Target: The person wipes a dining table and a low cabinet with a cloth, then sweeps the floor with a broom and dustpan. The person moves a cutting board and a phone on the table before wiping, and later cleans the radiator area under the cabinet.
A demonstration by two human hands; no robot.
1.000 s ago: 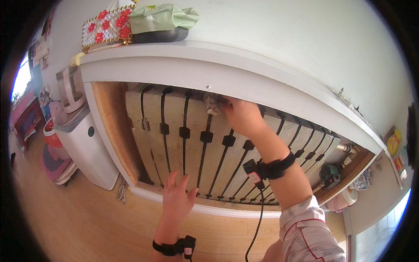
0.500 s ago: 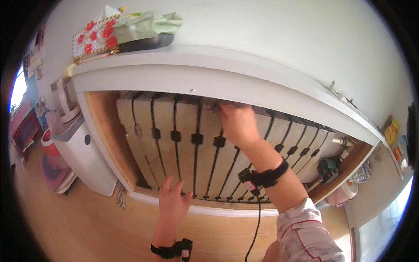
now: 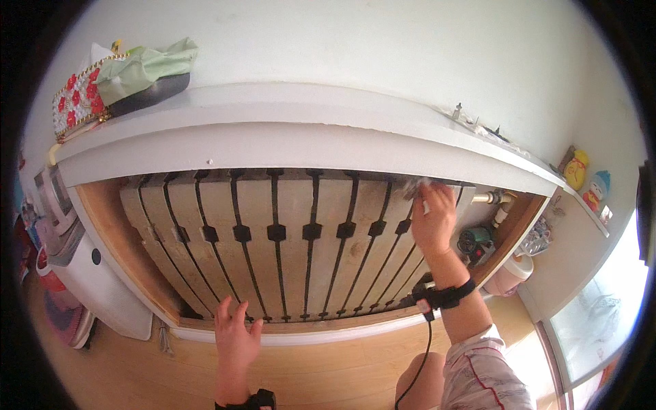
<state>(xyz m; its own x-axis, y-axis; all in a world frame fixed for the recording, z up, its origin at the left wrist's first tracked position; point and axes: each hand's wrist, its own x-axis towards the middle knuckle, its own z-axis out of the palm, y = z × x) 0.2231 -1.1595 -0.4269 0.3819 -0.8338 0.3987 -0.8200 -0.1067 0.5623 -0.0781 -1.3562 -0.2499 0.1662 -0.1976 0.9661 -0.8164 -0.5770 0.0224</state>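
Observation:
A pale cast radiator point(image 3: 294, 266) with dark gaps between its sections sits inside a white cabinet frame. My right hand point(image 3: 435, 219) is closed at the radiator's top edge, toward its right end. A small greyish, fuzzy wad point(image 3: 412, 186) shows at the fingertips, blurred, so its kind is unclear. Low at the front, my left hand point(image 3: 236, 336) is held with fingers spread and nothing in it, near the radiator's bottom edge. Both wrists wear black straps, and a cable hangs from the right one.
Above the radiator runs a white shelf point(image 3: 301, 140), carrying a flowered box point(image 3: 80, 102) and green cloth point(image 3: 147, 72) at left. A white bin point(image 3: 113, 280) stands left of the cabinet. Pipes point(image 3: 502, 205) and a green pump point(image 3: 476, 242) fill the right end. Small dolls point(image 3: 596, 190) sit far right.
My right hand has slid rightward along the radiator's top edge with the greyish wad. The view has shifted right, and my left hand stays spread near the bottom edge.

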